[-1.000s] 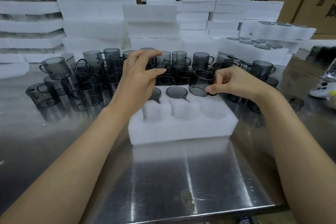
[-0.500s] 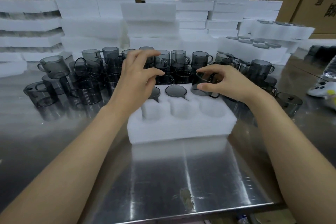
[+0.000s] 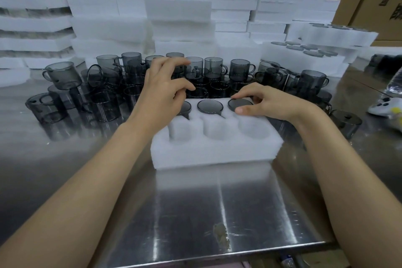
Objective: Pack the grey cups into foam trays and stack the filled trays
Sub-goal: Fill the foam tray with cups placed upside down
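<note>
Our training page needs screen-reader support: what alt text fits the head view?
A person's right hand holds a grey cup in a far slot of a white foam tray on a steel table, beside two packed cups. The left hand hovers empty; loose cups stand behind.

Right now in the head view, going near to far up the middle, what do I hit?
Steel table → foam tray front wall → empty middle pocket → upside-down grey cup seated in the far row → loose grey cups → stacked foam trays.

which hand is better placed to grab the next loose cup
Left: the left hand hangs free over the loose cups; the right hand holds a seated cup in the foam tray.
</note>
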